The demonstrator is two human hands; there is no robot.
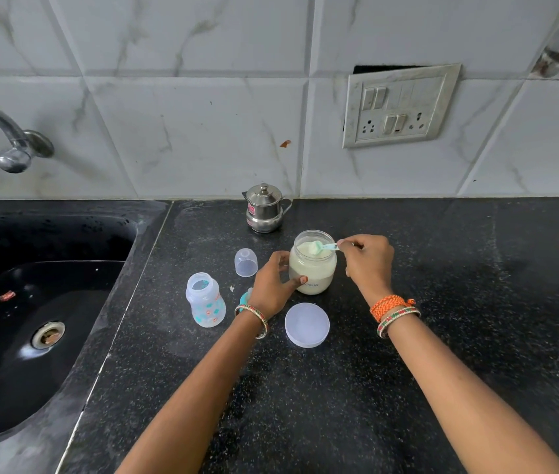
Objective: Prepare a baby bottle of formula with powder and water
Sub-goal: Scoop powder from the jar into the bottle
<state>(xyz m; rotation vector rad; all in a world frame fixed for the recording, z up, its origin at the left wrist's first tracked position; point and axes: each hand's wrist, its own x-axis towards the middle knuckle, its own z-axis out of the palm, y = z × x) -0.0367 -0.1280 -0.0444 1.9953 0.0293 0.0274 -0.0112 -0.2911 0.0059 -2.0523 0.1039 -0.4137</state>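
Step in hand: scooping powder. Left hand (273, 285) grips the side of the open jar (312, 268) on the desk (442, 268), steadying it; right hand (368, 265) pinches the handle of the scoop (319, 247), whose bowl sits heaped at the jar mouth. The bottle (205, 300) stands uncapped, upright, left of the jar and apart from it, its cap (246, 267) and the jar lid (307, 325) lying near. Next move, as judged: carry the scoop level across the left hand to the narrow bottle mouth and tip it squarely, or powder spills.
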